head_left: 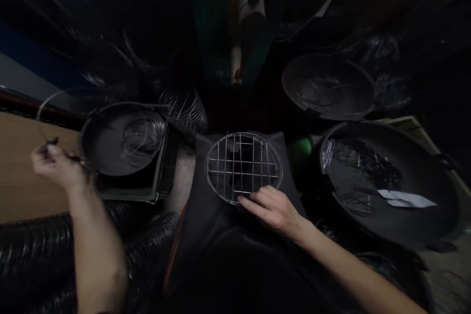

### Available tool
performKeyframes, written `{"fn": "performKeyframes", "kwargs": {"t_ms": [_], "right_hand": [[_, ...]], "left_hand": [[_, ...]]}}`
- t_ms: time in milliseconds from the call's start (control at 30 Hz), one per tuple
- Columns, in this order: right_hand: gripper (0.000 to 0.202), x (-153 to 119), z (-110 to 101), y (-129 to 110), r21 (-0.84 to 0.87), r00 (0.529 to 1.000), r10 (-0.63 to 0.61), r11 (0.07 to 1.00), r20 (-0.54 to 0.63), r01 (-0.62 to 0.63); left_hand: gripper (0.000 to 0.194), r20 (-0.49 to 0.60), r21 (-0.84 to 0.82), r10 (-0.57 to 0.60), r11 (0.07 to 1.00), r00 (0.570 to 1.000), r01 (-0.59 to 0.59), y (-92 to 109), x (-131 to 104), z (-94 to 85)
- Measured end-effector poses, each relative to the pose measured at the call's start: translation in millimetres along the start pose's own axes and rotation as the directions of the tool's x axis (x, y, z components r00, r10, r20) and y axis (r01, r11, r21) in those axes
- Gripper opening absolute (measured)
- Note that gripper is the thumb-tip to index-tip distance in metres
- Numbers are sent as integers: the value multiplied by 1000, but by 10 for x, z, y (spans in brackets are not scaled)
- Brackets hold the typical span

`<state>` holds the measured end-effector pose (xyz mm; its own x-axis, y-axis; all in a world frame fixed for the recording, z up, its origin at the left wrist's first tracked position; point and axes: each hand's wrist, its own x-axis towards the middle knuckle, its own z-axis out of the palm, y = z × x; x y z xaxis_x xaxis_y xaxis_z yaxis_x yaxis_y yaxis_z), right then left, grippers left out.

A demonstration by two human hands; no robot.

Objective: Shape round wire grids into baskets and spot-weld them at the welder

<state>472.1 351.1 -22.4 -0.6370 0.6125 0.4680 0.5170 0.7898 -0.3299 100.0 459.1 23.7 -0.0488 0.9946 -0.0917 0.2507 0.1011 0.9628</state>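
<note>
A round wire grid [241, 161] with crossing rods lies on a dark surface in the middle. My right hand [272, 208] rests at its near right rim, fingers bent, the index finger and thumb by a short rod near the edge. At the far left my left hand [61, 167] is closed on a thin wire ring [43, 108], which rises above the fingers and is partly lost in blur and dark. To the right of that hand stands a round black pan [105, 149] with a heap of loose wire rings [143, 137] in it.
A large black pan [412, 225] at right holds short metal rods [360, 157] and a white slip [406, 199]. Another pan [327, 59] with wire pieces stands behind it. Coiled rings [184, 108] are behind the left pan. Stacked rings [37, 250] lie lower left. A machine shaft [236, 59] hangs ahead.
</note>
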Motion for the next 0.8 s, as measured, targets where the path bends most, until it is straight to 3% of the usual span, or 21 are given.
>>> {"fn": "performKeyframes", "kwargs": {"t_ms": [133,200,233,267,333,367,433,533,600,700,800], "right_hand": [[20,-190,25,-62,-27,996,77,997,-54,-79],[19,-287,-44,-43,-16,964,213,976,-157,-218],[18,-327,-79,-9,7,917,327,942,-227,-334],[17,-360,-108,43,51,839,461,882,-290,-468],[19,-412,-122,187,185,621,705,698,-342,-691],[23,-436,-106,266,253,527,789,605,-314,-755],[34,-489,-33,403,346,429,885,467,-183,-814],[46,-572,117,494,404,367,930,332,11,-852],[51,-612,201,484,432,328,943,276,50,-859],[53,-632,266,439,449,313,949,267,30,-853],[50,-616,261,431,398,343,938,300,40,-867]], "left_hand": [[45,31,-71,8,997,999,-6,-180,-35,642],[46,66,-101,8,995,998,-1,-376,44,864],[46,93,-111,9,994,996,1,-477,108,955],[47,132,-108,11,994,991,3,-570,183,1040],[49,252,-61,17,998,967,-2,-713,348,1212],[50,327,-22,23,1000,945,-17,-757,425,1298],[54,468,60,35,996,883,-72,-794,545,1447],[60,590,115,44,984,806,-137,-777,620,1549],[64,623,122,41,981,781,-149,-761,625,1542],[64,617,153,64,968,785,-200,-769,616,1505],[54,596,218,114,930,795,-296,-839,603,1507]]}}
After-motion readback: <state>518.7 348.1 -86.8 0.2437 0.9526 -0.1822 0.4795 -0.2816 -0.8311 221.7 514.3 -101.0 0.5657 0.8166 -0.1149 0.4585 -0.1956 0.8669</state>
